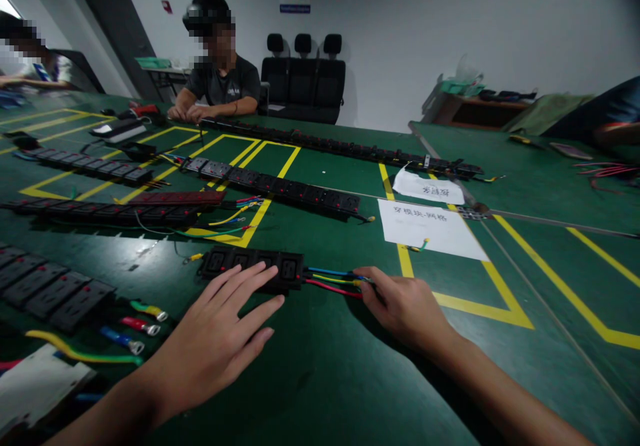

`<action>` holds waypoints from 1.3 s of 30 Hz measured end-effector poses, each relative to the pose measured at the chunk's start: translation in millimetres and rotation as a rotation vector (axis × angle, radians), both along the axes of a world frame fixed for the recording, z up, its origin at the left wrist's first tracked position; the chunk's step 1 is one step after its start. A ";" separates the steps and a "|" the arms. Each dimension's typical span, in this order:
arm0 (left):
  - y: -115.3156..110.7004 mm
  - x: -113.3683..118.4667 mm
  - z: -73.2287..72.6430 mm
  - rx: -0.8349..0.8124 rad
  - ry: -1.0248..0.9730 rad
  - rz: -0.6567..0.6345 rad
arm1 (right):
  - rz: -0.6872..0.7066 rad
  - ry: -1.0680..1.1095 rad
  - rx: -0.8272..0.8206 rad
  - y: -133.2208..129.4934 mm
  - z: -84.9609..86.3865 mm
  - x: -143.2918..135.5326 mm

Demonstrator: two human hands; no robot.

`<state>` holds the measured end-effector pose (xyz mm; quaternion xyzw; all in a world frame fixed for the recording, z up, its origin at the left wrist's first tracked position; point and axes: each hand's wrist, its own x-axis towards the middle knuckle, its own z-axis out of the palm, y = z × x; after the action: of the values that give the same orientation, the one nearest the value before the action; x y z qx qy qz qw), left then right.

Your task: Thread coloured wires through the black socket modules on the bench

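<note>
A short black socket strip (291, 267) lies on the green table in front of me. My left hand (225, 326) is spread out, its fingertips over the near side of the strip; whether they press on it I cannot tell. From the strip's right end run blue, yellow-green and red wires (333, 285). My right hand (400, 299) pinches the far ends of these wires between thumb and fingers, which partly hide the tips. At the strip's left end a short yellow-green wire with a ring terminal (193, 258) sticks out.
Several longer socket strips (280, 186) lie beyond and to the left, some with loose wires. Ring-ended wires (143, 326) sit left of my left forearm. Paper sheets (430, 233) and yellow tape lines (475, 307) are at the right. A person (220, 79) sits across the table.
</note>
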<state>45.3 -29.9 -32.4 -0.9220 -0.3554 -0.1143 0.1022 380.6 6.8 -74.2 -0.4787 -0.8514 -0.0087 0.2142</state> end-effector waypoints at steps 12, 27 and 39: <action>-0.8 0.3 0.4 0.006 0.002 -0.001 | -0.016 -0.025 -0.016 -0.1 0.3 0.5; 0.0 -0.2 -1.3 0.022 0.012 -0.007 | -0.010 0.007 -0.035 0.5 -0.3 0.5; -0.1 -1.0 -1.3 0.024 0.023 -0.001 | -0.013 0.017 -0.041 0.6 -0.1 -0.6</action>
<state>44.3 -30.0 -33.7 -0.9222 -0.3522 -0.1081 0.1173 380.0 7.4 -74.2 -0.4885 -0.8464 0.0115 0.2117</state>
